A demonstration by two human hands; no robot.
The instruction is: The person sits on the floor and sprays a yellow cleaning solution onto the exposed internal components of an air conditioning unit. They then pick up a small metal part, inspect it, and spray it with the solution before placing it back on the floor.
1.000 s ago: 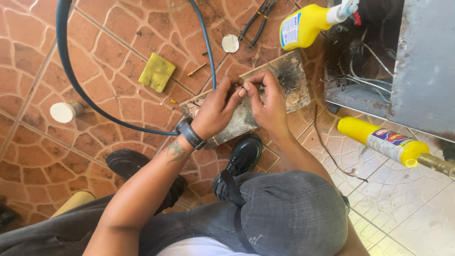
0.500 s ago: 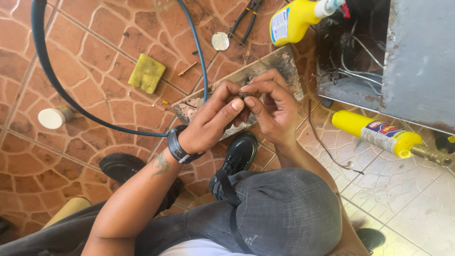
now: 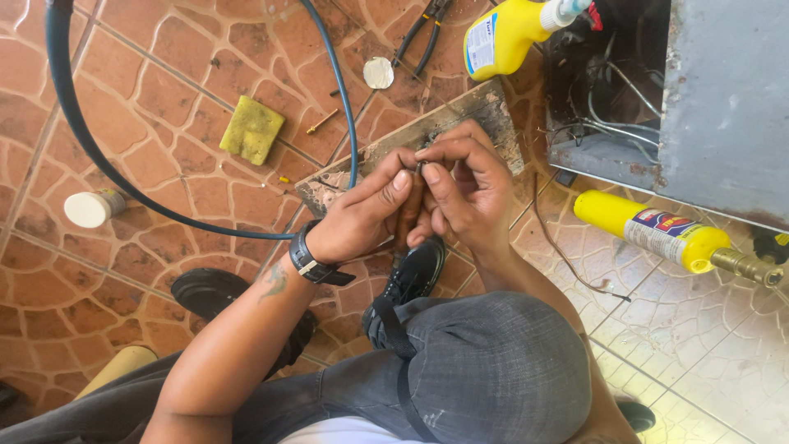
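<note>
We look down past our grey-clad knee (image 3: 493,370) and both hands meet over the tiled floor (image 3: 164,107). Our left hand (image 3: 362,218), with a black watch (image 3: 311,265) on the wrist, has its thumb and forefinger pressed together on a small dark part (image 3: 417,168), and our right hand (image 3: 464,185) pinches the same piece from the other side, fingers curled tightly in. What the piece is we cannot tell, it is too small and mostly covered by the fingertips. It sits right between the two hands, just above a scorched wooden board (image 3: 485,111) lying on the tiles.

A blue hose (image 3: 74,123) sweeps in a wide curve across the floor and passes beside the board. Left of it lies a yellow sponge (image 3: 251,129), and farther left a small white pot (image 3: 90,208). Up top we see a round white lid (image 3: 378,72), a pair of pliers (image 3: 427,33) and a yellow spray bottle (image 3: 505,34). On the right a yellow gas cylinder (image 3: 649,230) lies on its side with a brass nozzle, next to a grey metal cabinet (image 3: 723,99) showing tangled wires (image 3: 608,99) in its open side. Below the hands our black shoe (image 3: 411,275) rests on the tiles, and a thin loose wire (image 3: 567,255) trails just right of our forearm
</note>
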